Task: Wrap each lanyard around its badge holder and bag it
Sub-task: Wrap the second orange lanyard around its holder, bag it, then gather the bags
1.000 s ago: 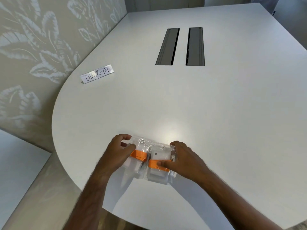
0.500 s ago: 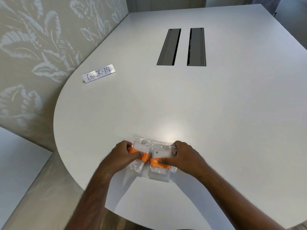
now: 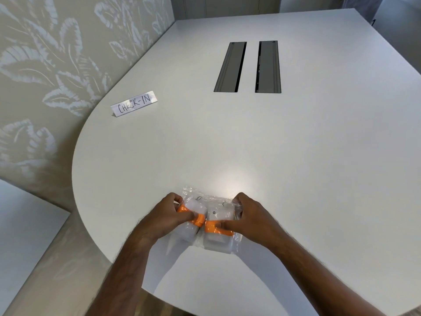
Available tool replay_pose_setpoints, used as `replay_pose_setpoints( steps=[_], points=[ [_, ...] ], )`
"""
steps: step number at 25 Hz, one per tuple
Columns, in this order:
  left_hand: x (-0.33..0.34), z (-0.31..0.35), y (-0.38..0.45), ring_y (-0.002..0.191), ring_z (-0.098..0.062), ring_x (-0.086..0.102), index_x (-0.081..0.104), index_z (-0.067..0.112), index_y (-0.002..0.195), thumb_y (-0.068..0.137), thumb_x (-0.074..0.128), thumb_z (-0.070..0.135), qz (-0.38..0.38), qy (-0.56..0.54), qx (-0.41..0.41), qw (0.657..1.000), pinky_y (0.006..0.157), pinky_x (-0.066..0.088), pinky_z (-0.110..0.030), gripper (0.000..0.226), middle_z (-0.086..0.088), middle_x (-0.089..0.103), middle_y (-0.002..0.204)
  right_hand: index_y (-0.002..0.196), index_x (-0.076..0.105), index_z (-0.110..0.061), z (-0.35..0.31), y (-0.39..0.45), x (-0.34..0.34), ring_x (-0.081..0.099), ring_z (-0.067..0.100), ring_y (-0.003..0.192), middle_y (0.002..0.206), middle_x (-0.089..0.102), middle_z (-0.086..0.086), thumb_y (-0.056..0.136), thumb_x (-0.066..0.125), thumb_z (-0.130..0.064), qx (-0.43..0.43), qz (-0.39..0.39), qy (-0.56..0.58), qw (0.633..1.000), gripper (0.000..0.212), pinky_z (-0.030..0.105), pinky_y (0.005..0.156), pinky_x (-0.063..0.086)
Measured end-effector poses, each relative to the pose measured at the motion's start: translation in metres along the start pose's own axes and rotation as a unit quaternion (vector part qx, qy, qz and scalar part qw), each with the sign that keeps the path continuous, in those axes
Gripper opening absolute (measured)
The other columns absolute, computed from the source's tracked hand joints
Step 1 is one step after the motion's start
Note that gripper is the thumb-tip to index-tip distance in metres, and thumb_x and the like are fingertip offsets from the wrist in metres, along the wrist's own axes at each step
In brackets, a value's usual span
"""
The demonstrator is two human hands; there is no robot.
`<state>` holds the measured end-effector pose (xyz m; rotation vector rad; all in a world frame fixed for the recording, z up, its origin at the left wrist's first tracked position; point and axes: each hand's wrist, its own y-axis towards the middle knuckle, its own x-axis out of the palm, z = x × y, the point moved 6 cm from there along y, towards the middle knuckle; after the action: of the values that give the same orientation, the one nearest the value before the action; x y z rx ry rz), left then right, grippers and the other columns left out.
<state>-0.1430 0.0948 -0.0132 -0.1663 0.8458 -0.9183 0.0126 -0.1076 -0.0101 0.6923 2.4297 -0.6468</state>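
Observation:
A clear plastic bag (image 3: 206,198) lies on the white table (image 3: 296,167) near its front edge. Inside it sit two white badge holders side by side, the left badge holder (image 3: 196,207) and the right badge holder (image 3: 219,214), each wrapped in an orange lanyard (image 3: 210,226). My left hand (image 3: 165,218) grips the bag's left end, thumb pressed on the left orange band. At the bag's right end my right hand (image 3: 249,221) grips too, its thumb lying across the right orange band.
A folded paper sign reading CHECK-IN (image 3: 134,103) stands at the far left of the table. Two dark cable slots (image 3: 247,67) are set into the table's middle. A patterned wall (image 3: 45,65) runs along the left, close to the rounded table edge.
Both hands have closed in on the bag from its sides, fingers curling round its ends and thumbs coming onto the orange bands. The bag has stayed in the same spot.

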Motion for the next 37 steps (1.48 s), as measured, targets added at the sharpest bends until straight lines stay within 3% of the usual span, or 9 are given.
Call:
replay_pose_setpoints(
  steps=[6, 9, 14, 19, 24, 29, 34, 35, 37],
  points=[
    [-0.006, 0.0, 0.003, 0.096, -0.02, 0.073, 0.061, 0.032, 0.106, 0.054, 0.089, 0.06, 0.016, -0.071, 0.011, 0.997, 0.084, 0.06, -0.039, 0.065, 0.001, 0.076, 0.102, 0.098, 0.06, -0.03, 0.003, 0.015, -0.002, 0.064, 0.0, 0.069, 0.082, 0.074, -0.014, 0.057, 0.098, -0.057, 0.002, 0.004, 0.16, 0.987, 0.062, 0.019, 0.06, 0.052],
    [-0.018, 0.005, 0.012, 0.096, -0.023, 0.075, 0.06, 0.034, 0.106, 0.059, 0.09, 0.056, 0.015, -0.096, 0.022, 0.995, 0.089, 0.062, -0.043, 0.061, -0.002, 0.078, 0.102, 0.1, 0.065, -0.03, -0.003, 0.028, 0.0, 0.074, 0.003, 0.079, 0.09, 0.078, -0.014, 0.054, 0.101, -0.049, 0.0, 0.015, 0.241, 0.97, 0.062, 0.018, 0.066, 0.056],
    [-0.047, 0.023, 0.037, 0.089, -0.022, 0.077, 0.06, 0.033, 0.106, 0.049, 0.086, 0.06, 0.021, -0.131, 0.043, 0.99, 0.073, 0.057, -0.032, 0.068, 0.002, 0.08, 0.097, 0.11, 0.068, -0.029, -0.026, 0.063, 0.001, 0.08, 0.013, 0.091, 0.101, 0.082, -0.005, 0.071, 0.099, -0.018, -0.021, 0.035, 0.307, 0.951, 0.051, 0.023, 0.072, 0.062],
    [-0.092, 0.045, 0.08, 0.087, -0.017, 0.073, 0.058, 0.034, 0.106, 0.05, 0.084, 0.061, 0.031, -0.145, 0.077, 0.986, 0.072, 0.05, -0.027, 0.068, 0.002, 0.079, 0.095, 0.114, 0.073, -0.033, -0.062, 0.115, -0.007, 0.08, 0.022, 0.1, 0.108, 0.083, -0.001, 0.075, 0.097, -0.02, -0.043, 0.065, 0.34, 0.937, 0.048, 0.045, 0.085, 0.067],
    [-0.132, 0.065, 0.137, 0.086, -0.018, 0.072, 0.057, 0.034, 0.109, 0.064, 0.088, 0.049, 0.039, -0.16, 0.114, 0.98, 0.078, 0.054, -0.03, 0.057, -0.002, 0.078, 0.1, 0.122, 0.073, -0.026, -0.094, 0.178, -0.015, 0.077, 0.036, 0.109, 0.113, 0.082, 0.007, 0.078, 0.095, -0.018, -0.052, 0.088, 0.357, 0.928, 0.05, 0.065, 0.093, 0.059],
    [-0.165, 0.079, 0.202, 0.089, -0.016, 0.071, 0.056, 0.032, 0.115, 0.077, 0.087, 0.037, 0.043, -0.171, 0.124, 0.976, 0.073, 0.05, -0.028, 0.05, -0.002, 0.075, 0.106, 0.125, 0.071, -0.021, -0.122, 0.242, -0.026, 0.078, 0.036, 0.108, 0.111, 0.082, 0.01, 0.077, 0.095, -0.018, -0.054, 0.09, 0.366, 0.925, 0.054, 0.06, 0.09, 0.062],
    [-0.185, 0.094, 0.27, 0.087, -0.01, 0.067, 0.053, 0.036, 0.108, 0.081, 0.086, 0.038, 0.043, -0.165, 0.121, 0.978, 0.069, 0.046, -0.029, 0.042, 0.001, 0.071, 0.102, 0.128, 0.062, -0.016, -0.132, 0.309, -0.037, 0.081, 0.026, 0.091, 0.112, 0.081, 0.015, 0.078, 0.095, -0.016, -0.021, 0.099, 0.374, 0.922, 0.061, 0.03, 0.058, 0.061],
    [-0.188, 0.096, 0.283, 0.091, -0.011, 0.066, 0.053, 0.035, 0.111, 0.081, 0.085, 0.038, 0.041, -0.166, 0.118, 0.978, 0.071, 0.046, -0.03, 0.044, 0.0, 0.07, 0.105, 0.128, 0.059, -0.014, -0.132, 0.322, -0.039, 0.081, 0.025, 0.09, 0.114, 0.079, 0.017, 0.078, 0.095, -0.015, -0.012, 0.103, 0.375, 0.921, 0.061, 0.031, 0.058, 0.062],
    [-0.193, 0.099, 0.306, 0.095, -0.014, 0.066, 0.055, 0.03, 0.117, 0.079, 0.085, 0.04, 0.04, -0.169, 0.111, 0.979, 0.073, 0.046, -0.031, 0.049, -0.001, 0.07, 0.109, 0.128, 0.056, -0.011, -0.132, 0.347, -0.041, 0.08, 0.032, 0.099, 0.116, 0.078, 0.02, 0.079, 0.094, -0.014, 0.007, 0.11, 0.376, 0.92, 0.062, 0.048, 0.074, 0.067]
  ],
)
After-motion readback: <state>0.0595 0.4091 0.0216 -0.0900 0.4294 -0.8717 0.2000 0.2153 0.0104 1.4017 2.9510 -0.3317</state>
